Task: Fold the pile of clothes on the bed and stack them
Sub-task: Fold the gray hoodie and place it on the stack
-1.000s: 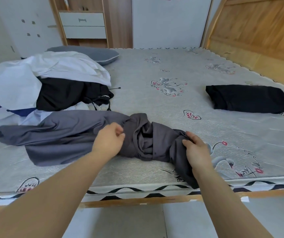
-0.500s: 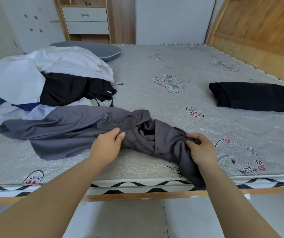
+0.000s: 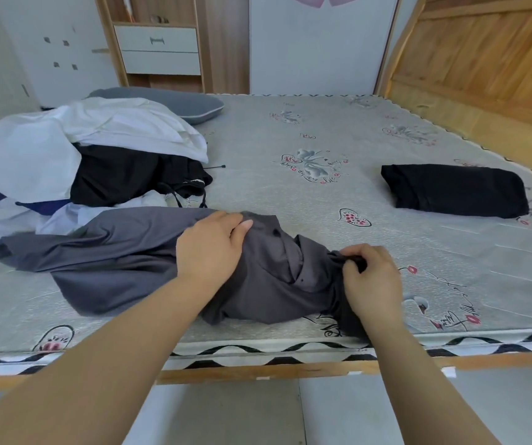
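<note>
**Grey garment gathered at the bed's near edge, still unfolded**

Left hand (image 3: 210, 248) now laid over the bunched middle of the grey garment (image 3: 123, 252), fingers fairly straight and pressing down on the cloth — a second ago curled round a fold of it, lower and nearer the edge. Right hand (image 3: 372, 277) shifted little, fingertips curled and pinching a dark ridge of the same garment at its right end. Bundle drawn slightly nearer and to the right of its earlier place, one end hanging over the bed (image 3: 322, 139) edge below the right wrist; long left portion spread flat toward the pile of clothes (image 3: 65, 155) and touching it.

Judged as sorting out the twist — finding a hem or waistband before any fold can begin. No fold made yet in this piece. One folded black garment (image 3: 454, 191) lying well apart to the right, likely the start of the stack. White, black and blue pieces waiting in the pile, with a grey pillow (image 3: 174, 101) behind. Bulk of the task ahead. Risk: slippery cloth sliding off the edge unless pulled further onto the mattress.
</note>
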